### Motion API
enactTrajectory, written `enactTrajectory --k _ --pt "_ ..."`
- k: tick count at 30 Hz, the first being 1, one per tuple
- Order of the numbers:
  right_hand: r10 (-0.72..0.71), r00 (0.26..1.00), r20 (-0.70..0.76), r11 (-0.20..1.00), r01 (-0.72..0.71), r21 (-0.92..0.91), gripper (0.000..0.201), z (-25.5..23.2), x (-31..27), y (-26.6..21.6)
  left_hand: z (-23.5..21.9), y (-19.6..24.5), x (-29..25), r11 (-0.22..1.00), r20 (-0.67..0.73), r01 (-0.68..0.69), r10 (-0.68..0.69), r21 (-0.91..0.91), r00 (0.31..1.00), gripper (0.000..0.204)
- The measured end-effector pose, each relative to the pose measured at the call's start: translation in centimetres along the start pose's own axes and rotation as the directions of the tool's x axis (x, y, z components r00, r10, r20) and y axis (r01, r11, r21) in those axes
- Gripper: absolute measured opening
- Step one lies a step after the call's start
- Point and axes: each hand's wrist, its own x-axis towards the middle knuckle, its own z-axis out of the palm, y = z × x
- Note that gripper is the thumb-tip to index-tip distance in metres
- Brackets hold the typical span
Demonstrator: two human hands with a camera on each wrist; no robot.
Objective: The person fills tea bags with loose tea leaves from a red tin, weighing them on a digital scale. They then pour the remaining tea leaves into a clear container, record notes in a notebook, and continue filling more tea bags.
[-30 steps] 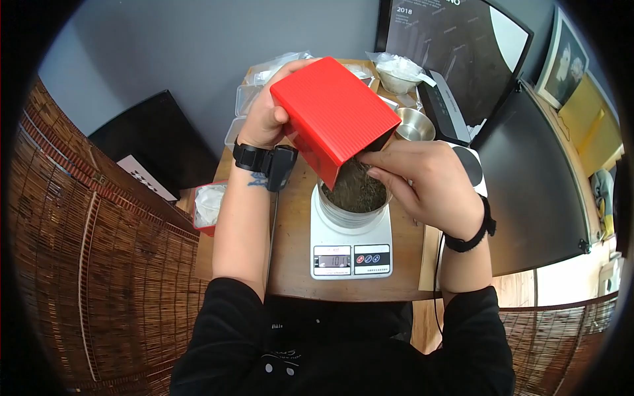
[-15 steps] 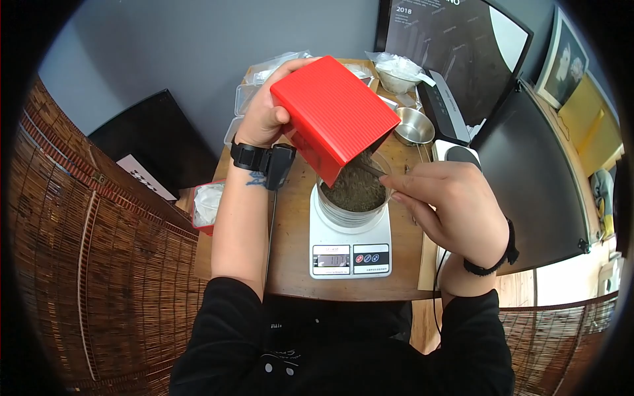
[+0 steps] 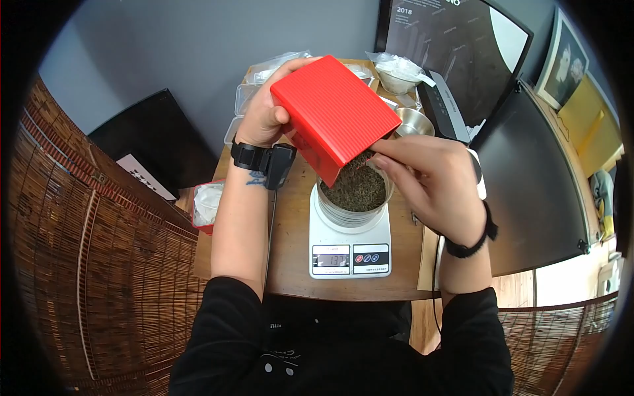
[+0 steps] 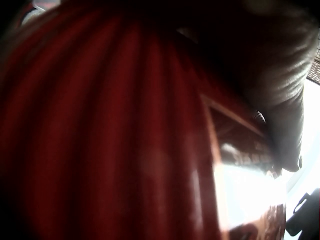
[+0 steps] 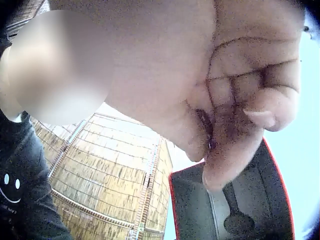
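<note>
My left hand grips a ribbed red box, tilted with its mouth down toward the right. Under that mouth stands a round clear tub holding dark, crumbly dried leaves. The tub rests on a white digital scale with a lit display. My right hand is at the box's mouth, pinching a dark spoon between thumb and fingers. In the right wrist view the spoon's round bowl lies inside the box. The ribbed red wall fills most of the left wrist view.
A steel cup and a bowl with white plastic wrap stand behind on the wooden table. Clear plastic boxes are at the back left. A monitor stands at the back right. Left of the table sits a red bin.
My right hand drew back to the lower right with the spoon showing, then returned to the box's mouth. The dried leaves in the tub have risen, and the scale's reading has climbed.
</note>
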Motion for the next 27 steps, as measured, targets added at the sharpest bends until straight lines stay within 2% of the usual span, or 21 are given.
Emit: enactTrajectory --k 4,10,11,13,18,27 --pt "-0.049 0.993 0.104 0.994 0.038 0.098 0.011 3.1 0.6 1.5 -0.1 0.7 -0.3 0.999 0.008 -0.007 0.007 0.039 1.0 0.135" --pt "-0.126 0.979 0.161 0.989 0.113 0.09 0.017 2.1 0.6 1.5 -0.6 0.3 -0.1 0.999 0.011 0.003 -0.004 0.046 1.0 0.134" --pt "-0.126 0.979 0.162 0.99 0.112 0.091 0.017 1.5 0.6 1.3 -0.6 0.3 -0.1 1.0 0.008 -0.003 0.002 0.027 1.0 0.134" --pt "0.004 0.949 0.314 0.999 -0.018 0.041 0.019 0.1 0.3 0.9 -0.5 0.2 -0.2 1.0 0.005 -0.006 0.006 0.009 1.0 0.134" --pt "-0.011 0.94 0.341 1.0 0.014 -0.005 0.019 -1.6 -0.4 0.1 -0.2 0.2 -0.2 0.998 -0.009 0.006 -0.007 -0.065 1.0 0.134" --pt "0.027 0.938 0.345 0.998 -0.003 -0.07 0.015 -3.4 -1.5 -1.7 0.0 0.3 -0.1 1.0 -0.004 -0.001 0.001 -0.007 1.0 0.133"
